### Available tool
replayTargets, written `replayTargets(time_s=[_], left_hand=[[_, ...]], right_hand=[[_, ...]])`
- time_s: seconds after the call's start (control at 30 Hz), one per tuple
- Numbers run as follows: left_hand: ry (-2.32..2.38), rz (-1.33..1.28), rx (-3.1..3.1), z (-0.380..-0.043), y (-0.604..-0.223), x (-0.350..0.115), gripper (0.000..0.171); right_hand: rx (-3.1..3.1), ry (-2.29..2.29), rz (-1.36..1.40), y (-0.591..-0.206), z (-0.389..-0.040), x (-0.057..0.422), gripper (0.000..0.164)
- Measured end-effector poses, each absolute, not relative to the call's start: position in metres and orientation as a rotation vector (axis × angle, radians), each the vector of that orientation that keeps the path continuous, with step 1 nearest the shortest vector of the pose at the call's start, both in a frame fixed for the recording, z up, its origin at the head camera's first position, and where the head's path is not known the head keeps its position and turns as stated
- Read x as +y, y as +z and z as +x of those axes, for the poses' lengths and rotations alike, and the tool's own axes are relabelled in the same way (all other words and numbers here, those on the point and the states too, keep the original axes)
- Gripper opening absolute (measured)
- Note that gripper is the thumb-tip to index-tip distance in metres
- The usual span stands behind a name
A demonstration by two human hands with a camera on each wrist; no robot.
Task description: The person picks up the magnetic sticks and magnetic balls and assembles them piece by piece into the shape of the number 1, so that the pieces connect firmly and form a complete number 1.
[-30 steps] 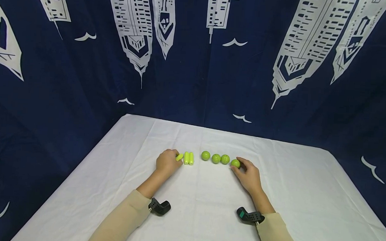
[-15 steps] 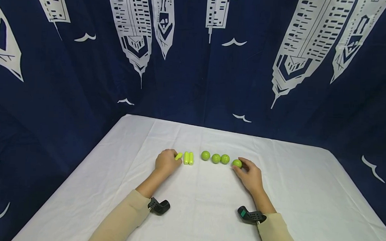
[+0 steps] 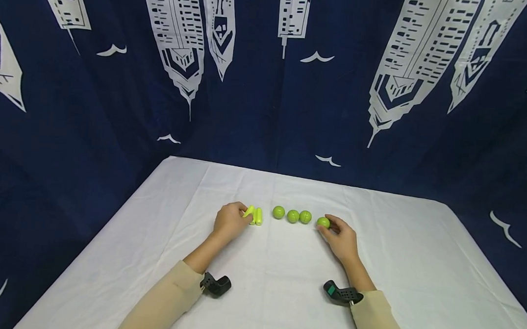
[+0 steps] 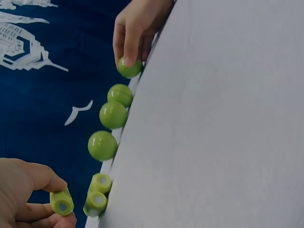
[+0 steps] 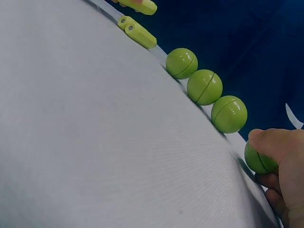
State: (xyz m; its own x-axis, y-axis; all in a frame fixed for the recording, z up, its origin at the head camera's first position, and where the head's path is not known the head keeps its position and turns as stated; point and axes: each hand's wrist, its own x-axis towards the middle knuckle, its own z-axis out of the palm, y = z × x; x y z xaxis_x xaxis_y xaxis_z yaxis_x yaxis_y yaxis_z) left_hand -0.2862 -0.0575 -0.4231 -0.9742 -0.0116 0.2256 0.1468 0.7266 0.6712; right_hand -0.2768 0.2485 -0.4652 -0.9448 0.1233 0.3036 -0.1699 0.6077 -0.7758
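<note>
My left hand (image 3: 231, 220) pinches a short yellow-green rod (image 4: 61, 203) with a grey disc in its end, between thumb and fingers. In the head view this rod overlaps the left one of two similar rods (image 3: 259, 216) lying side by side on the table; the left wrist view shows a gap between it and the pair. To their right, three glossy green balls (image 3: 293, 216) with seams sit in a row. At the row's right end my right hand (image 3: 342, 240) grips another green ball (image 5: 259, 159) between thumb and fingers, low at the table surface.
A white cloth (image 3: 267, 272) covers the table. Beyond its far edge hangs a dark blue curtain (image 3: 256, 125) printed with white buildings and birds. Black camera mounts (image 3: 216, 284) are strapped at both wrists.
My left hand has shifted slightly right with its rod, which now overlaps the lying pair in the head view. My right hand drew its ball slightly right, away from the row, then stayed.
</note>
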Motion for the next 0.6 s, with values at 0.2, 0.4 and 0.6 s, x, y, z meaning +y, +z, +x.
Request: replayTargets(time_s=[0.2,0.4,0.6], left_hand=[[-1.217,-0.16,-2.702,-0.281,-0.419,-0.051,0.027],[-1.329,-0.193,-2.71,-0.278,-0.421,-0.044,0.024],[-1.549,-0.246,-2.738,-0.274,-0.421,-0.031,0.022]], right_hand=[[-2.485,1.264,0.027,-0.465,-0.276,0.247,0.046],[-2.483,1.287,-0.002,-0.463,-0.276,0.247,0.046],[-2.48,1.325,-0.035,-0.463,-0.277,0.249,0.045]])
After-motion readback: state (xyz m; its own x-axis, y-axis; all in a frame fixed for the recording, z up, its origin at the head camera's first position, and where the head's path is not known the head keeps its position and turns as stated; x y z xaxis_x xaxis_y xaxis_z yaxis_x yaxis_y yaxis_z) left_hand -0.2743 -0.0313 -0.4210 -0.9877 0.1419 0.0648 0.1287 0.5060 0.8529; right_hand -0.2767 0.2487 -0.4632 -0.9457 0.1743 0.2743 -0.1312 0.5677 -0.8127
